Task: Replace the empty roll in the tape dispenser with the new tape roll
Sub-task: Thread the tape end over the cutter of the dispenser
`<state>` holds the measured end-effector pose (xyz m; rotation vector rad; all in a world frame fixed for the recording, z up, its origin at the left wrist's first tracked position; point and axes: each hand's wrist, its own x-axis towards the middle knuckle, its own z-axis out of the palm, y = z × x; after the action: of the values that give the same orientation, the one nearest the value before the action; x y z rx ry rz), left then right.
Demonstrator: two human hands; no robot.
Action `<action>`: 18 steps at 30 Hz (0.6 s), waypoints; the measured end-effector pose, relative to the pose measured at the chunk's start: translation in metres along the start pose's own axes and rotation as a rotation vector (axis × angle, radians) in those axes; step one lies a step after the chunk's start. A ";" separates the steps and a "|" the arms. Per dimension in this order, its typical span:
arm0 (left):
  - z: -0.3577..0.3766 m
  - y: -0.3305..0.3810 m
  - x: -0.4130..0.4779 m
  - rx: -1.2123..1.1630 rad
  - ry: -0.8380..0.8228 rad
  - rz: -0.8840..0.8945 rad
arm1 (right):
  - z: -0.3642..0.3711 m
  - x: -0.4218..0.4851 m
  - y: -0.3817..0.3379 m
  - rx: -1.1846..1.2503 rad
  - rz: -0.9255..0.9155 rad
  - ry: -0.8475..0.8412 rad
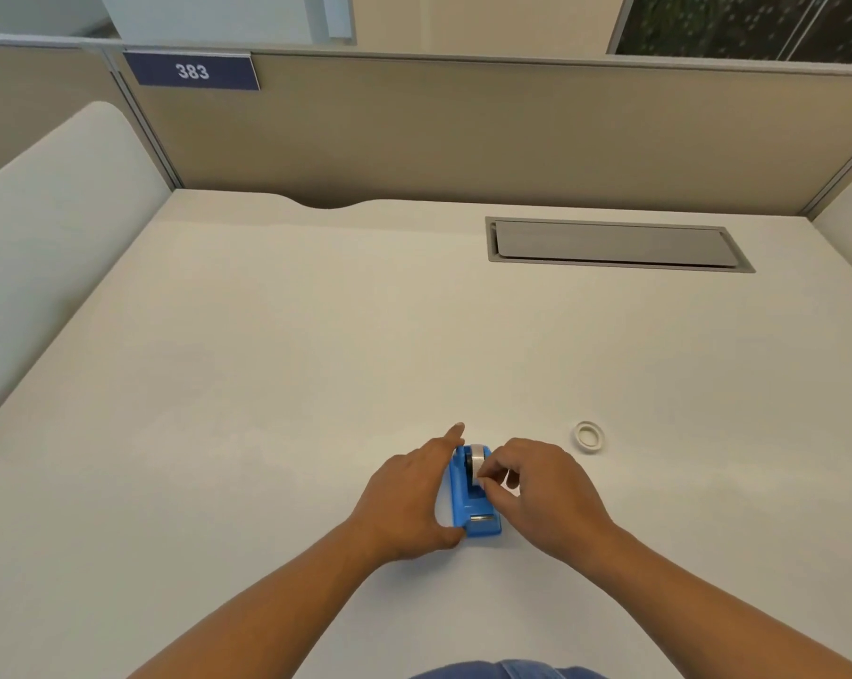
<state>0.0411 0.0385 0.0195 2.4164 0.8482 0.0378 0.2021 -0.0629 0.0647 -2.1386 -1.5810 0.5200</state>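
Blue tape dispenser (473, 502) sits on the white desk (316, 360), near the front edge and roughly in the middle, its long body running from near to far with the metal cutter at the near end. A tape roll (476, 459) stands on edge in the cradle at its far end.

On the dispenser's left side lies the left hand (409, 502), spread open and flat against it: the thumb touches the near left corner of the base, and the index finger reaches forward past the far end beside the roll. It steadies the body without wrapping around it.

From the right comes the right hand (537, 487), its fingers curled in and the thumb and forefinger pinched together just over the middle of the dispenser, right beside the roll. What the fingertips pinch is too small to make out; it may be the loose end of the tape.

An empty white ring (589, 437), a bare tape core, lies flat on the desk to the right of the hands and slightly farther away, clear of both hands.

Farther off on the right, a grey cable hatch (615, 245) is set into the desk. A beige partition (463, 129) closes the far edge and carries a blue plate reading 383 (192, 71) at its upper left.
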 end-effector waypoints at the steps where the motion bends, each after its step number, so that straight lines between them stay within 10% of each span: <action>1: 0.000 0.001 0.000 0.000 0.008 -0.001 | 0.000 -0.002 0.000 -0.024 -0.010 -0.010; 18: -0.002 0.012 0.003 0.089 0.041 0.002 | 0.011 -0.043 -0.003 -0.206 -0.258 0.070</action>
<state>0.0497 0.0333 0.0268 2.5074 0.8834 0.0517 0.1812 -0.1021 0.0590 -2.0260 -1.9043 0.2037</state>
